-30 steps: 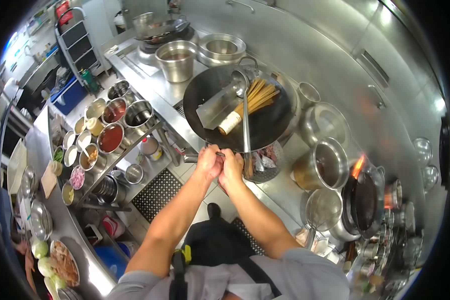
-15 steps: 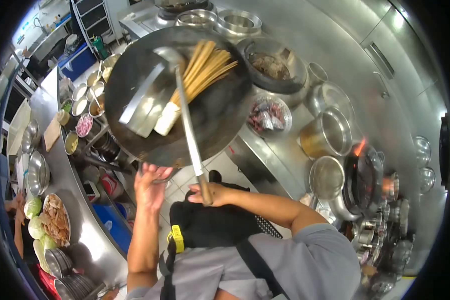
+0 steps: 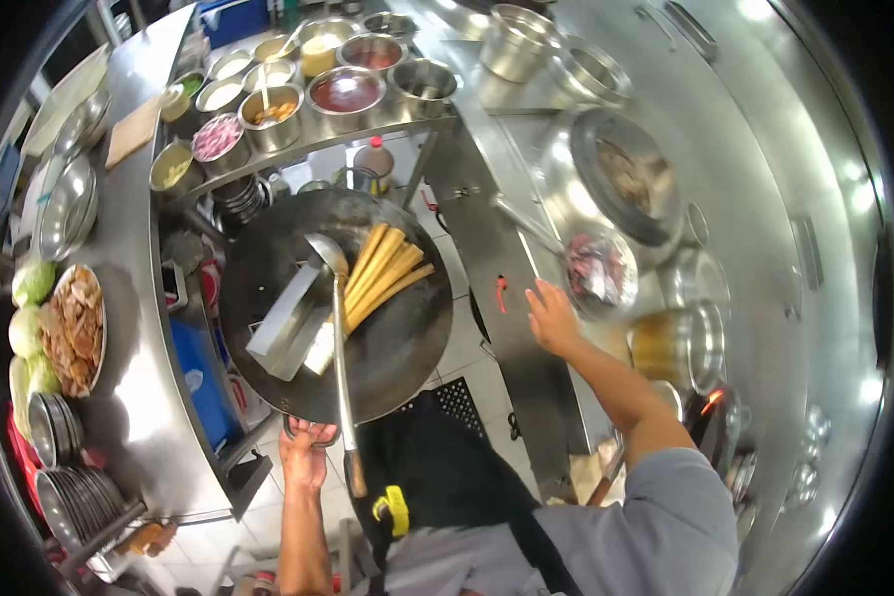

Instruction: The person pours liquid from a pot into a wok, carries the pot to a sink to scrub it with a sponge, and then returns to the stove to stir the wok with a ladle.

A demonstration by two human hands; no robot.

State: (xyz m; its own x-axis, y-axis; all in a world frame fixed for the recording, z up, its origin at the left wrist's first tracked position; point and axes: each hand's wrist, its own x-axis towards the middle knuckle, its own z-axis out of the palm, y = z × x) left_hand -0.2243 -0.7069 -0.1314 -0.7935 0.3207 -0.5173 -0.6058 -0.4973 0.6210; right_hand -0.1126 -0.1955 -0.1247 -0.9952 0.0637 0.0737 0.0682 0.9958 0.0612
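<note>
My left hand grips the loop handle of a large black wok at its near rim, holding it over the floor. Inside the wok lie a bamboo wok brush with splayed bristles, a broad flat metal blade whose kind I cannot make out, and a ladle. The ladle's wooden-ended handle sticks out over the near rim. My right hand stretches over the stove's edge with its fingers apart and nothing in them. Nearest to it is a steel bowl of dark reddish pieces.
Steel pots of sauces and chopped ingredients line a shelf beyond the wok. To the left a counter bears a plate of cooked meat, cabbages and stacked dishes. A flame burns at the right, beside a tall pot.
My right hand has left the ladle and wok area and moved right, toward the stove. The wok is lower, held by my left hand. The view has turned.
</note>
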